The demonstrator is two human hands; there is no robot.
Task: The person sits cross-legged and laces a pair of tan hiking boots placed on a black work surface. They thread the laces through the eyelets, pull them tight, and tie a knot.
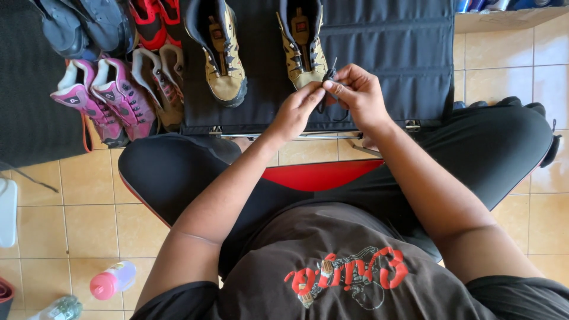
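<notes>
Seen from above, looking down a seated body: dark shirt (349, 278) with a red print nearest, black trousers (178, 172) spread wide, a red seat edge (320, 175) showing between the knees. Down at the lower left on the tiled floor (89, 219), a small bottle with a pink cap (112, 280). Further out, both forearms reaching forward and meeting over a black mat (385, 59). Left hand (296, 109) with fingers pinched closed on a black shoelace (329, 76); right hand (358, 95) likewise pinched shut on the same lace, thumb and forefinger pressed together just beside the left fingertips, apparently so the thin cord stays taut and steady between two grips. Lace end poking up above the fingers, right at the toe of a tan boot (302, 44) lying on the mat, likely where the lace belongs. Beside it, well apart, the matching tan boot (219, 53). Farthest left, a cluster of other footwear: pink sneakers (101, 98), a brown and pink pair (160, 83), red shoes (155, 21) and grey shoes (83, 24), lined up as if sorted.
</notes>
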